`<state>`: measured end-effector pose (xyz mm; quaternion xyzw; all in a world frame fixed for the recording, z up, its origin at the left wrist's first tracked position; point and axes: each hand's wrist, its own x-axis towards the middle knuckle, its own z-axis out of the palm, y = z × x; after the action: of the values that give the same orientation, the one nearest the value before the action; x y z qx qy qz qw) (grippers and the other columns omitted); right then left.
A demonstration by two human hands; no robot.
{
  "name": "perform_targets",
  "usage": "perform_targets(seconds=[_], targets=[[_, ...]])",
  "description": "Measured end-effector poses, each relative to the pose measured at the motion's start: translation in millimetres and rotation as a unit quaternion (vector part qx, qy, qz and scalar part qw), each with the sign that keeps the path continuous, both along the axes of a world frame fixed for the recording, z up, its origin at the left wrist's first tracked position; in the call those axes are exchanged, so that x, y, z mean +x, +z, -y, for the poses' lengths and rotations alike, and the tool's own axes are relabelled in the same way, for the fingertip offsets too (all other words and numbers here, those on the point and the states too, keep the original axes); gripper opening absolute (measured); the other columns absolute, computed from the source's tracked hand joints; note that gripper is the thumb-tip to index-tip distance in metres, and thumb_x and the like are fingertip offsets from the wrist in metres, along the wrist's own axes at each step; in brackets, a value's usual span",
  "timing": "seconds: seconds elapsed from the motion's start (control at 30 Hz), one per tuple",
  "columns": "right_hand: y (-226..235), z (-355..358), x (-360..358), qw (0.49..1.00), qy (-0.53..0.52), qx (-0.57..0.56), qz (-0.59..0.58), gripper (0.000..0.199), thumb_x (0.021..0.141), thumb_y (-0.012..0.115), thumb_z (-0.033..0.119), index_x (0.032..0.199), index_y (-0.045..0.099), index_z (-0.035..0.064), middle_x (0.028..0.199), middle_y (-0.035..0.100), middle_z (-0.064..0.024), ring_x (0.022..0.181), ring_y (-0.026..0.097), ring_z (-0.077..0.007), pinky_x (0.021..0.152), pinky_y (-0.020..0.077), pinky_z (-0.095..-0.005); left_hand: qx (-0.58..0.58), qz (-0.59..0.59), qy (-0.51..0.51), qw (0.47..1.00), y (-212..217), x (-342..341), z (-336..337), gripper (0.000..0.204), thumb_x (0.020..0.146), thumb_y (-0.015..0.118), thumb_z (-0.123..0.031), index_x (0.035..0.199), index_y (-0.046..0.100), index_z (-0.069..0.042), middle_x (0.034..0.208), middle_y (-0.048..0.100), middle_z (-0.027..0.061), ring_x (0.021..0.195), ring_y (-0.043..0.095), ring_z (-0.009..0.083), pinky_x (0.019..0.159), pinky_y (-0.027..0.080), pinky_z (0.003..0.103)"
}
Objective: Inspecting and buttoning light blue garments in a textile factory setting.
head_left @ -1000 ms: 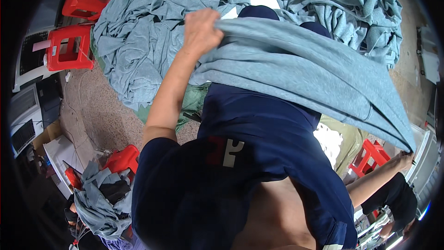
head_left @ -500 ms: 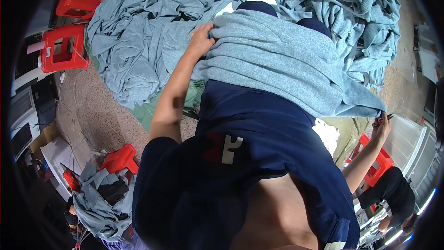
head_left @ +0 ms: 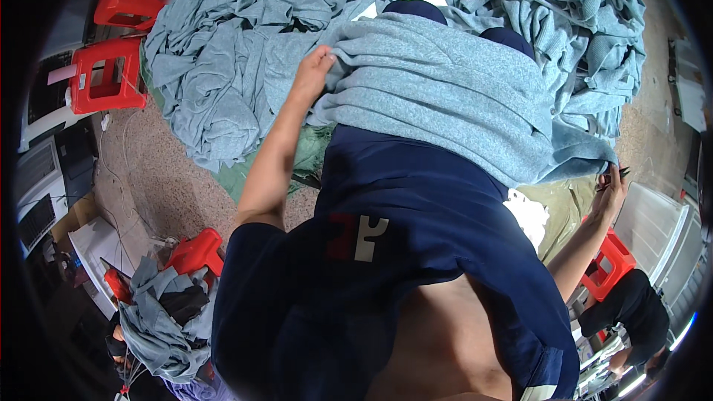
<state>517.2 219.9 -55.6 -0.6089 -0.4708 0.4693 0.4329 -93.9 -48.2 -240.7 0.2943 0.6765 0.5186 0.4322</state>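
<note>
A light blue-grey knitted cloth [head_left: 445,96] lies in folds across my lap and thighs. At its left edge my left hand [head_left: 315,71] pinches the fabric between thumb and fingers. Out to the right, my right hand [head_left: 610,191] is closed on a drawn-out corner of the same cloth. A small dark pointed tool [head_left: 622,173] sticks out from the right fingers; its kind is too small to make out. Between the two hands the cloth hangs in long, loose ridges, partly covering my dark blue knees [head_left: 416,10].
Heaps of similar cloth lie at the far left [head_left: 223,82] and far right [head_left: 587,30]. Red plastic stools [head_left: 111,74] stand at the left. A person in black [head_left: 631,312] bends at the lower right. More cloth [head_left: 160,327] is piled lower left.
My left hand has shifted slightly left and lifted the cloth's edge in a pinch. My right hand has moved a little upward with the corner.
</note>
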Motion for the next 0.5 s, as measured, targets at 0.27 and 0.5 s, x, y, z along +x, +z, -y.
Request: perform_targets(seconds=[0.27, 0.5], targets=[[-4, -13, -9, 0.995, -0.004, 0.084, -0.045, 0.018, 0.093, 0.059, 0.008, 0.108, 0.062, -0.0007, 0.074, 0.058, 0.0013, 0.056, 0.047, -0.0047, 0.047, 0.0345, -0.0193, 0.253, 0.244, -0.232, 0.907, 273, 55, -72, 0.025, 0.099, 0.051, -0.024, 0.105, 0.06, -0.002, 0.091, 0.061, 0.0, 0.082, 0.056, 0.0055, 0.074, 0.044, 0.02], [10, 22, -84, 0.913, 0.147, 0.309, 0.224, 0.031, 0.083, 0.056, -0.009, 0.109, 0.066, 0.0043, 0.113, 0.059, -0.0055, 0.101, 0.058, -0.0134, 0.081, 0.0481, -0.0236, -0.003, 0.177, -0.044, 0.983, 142, 80, -105, 0.018, 0.099, 0.051, -0.019, 0.095, 0.062, -0.005, 0.082, 0.062, -0.0014, 0.075, 0.056, 0.0066, 0.07, 0.046, 0.022]])
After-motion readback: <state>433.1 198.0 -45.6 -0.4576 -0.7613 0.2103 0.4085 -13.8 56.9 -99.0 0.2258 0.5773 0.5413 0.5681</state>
